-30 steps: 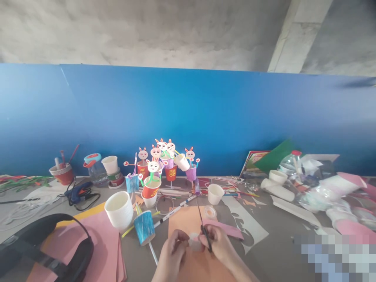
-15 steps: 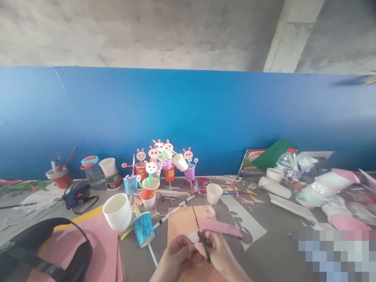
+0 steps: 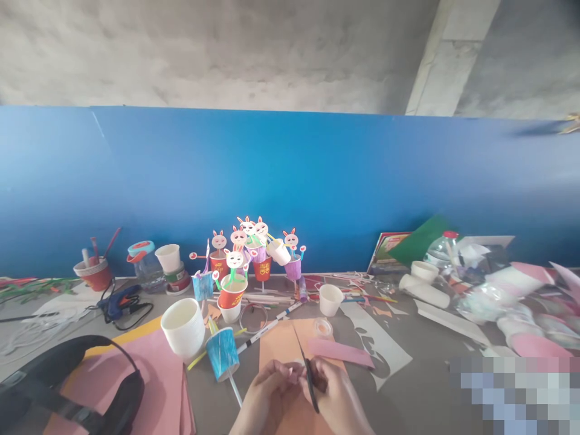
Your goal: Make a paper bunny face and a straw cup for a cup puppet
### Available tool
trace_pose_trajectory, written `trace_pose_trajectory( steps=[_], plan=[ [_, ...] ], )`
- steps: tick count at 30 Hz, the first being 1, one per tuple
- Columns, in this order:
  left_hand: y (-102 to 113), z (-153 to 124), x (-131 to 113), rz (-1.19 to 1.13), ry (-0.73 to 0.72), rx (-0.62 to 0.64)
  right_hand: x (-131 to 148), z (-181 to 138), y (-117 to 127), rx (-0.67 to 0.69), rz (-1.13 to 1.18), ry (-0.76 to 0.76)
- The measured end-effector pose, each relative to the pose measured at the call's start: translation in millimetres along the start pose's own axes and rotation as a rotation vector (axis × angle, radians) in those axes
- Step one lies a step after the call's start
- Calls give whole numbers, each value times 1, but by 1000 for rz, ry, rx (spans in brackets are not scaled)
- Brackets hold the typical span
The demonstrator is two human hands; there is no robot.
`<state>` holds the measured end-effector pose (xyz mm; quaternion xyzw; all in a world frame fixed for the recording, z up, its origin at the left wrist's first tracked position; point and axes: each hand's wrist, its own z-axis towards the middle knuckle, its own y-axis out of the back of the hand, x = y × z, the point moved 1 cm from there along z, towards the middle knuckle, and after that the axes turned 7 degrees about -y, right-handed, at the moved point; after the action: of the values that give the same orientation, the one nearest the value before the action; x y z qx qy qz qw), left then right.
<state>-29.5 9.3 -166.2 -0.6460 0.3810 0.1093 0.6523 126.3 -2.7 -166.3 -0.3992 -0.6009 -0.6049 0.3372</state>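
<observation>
My right hand grips a pair of black-handled scissors whose blades point up and away from me. My left hand is closed in a pinch on a small pale paper piece held against the blades. Both hands hover over an orange paper sheet at the table's front edge. A pink paper strip lies just right of the scissors. A blue paper cup on a stick lies tipped to the left of my left hand.
A stack of white cups, pink sheets and a black headset lie at left. Bunny cup figures stand by the blue wall. A white cup, tape roll, marker, glue gun and paper clutter surround them.
The scissors and both hands have drifted slightly left and nearer to me. The pale piece, seen as a round disc before, is now mostly covered by my fingers.
</observation>
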Motion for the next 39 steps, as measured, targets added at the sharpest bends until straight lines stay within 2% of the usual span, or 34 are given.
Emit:
trace_pose_trajectory(
  steps=[7, 13, 16, 18, 22, 26, 29, 36, 39],
  plan=[
    [-1, 2, 5, 26, -49, 47, 11, -4, -3, -135, -156, 8],
    [-4, -3, 5, 126, -96, 60, 30, -11, 1, -49, -200, 52],
    [-4, -3, 5, 144, -99, 59, 28, -10, 2, -42, -125, 31],
    [-4, -3, 5, 145, -94, 41, 22, -7, 0, -43, 14, -13],
    [-2, -1, 4, 213, -109, 19, 12, 1, -3, 46, 254, -111],
    [1, 1, 4, 344, -173, 7, 11, 3, -2, 111, 301, -177],
    [5, 2, 6, 349, -157, 9, 12, 3, 0, 125, 325, -197],
    [12, 5, 11, 513, -185, 28, 17, 3, 3, 153, 362, -185],
    [11, 5, 10, 505, -192, 11, 20, 1, 6, 160, 377, -168]
  ],
)
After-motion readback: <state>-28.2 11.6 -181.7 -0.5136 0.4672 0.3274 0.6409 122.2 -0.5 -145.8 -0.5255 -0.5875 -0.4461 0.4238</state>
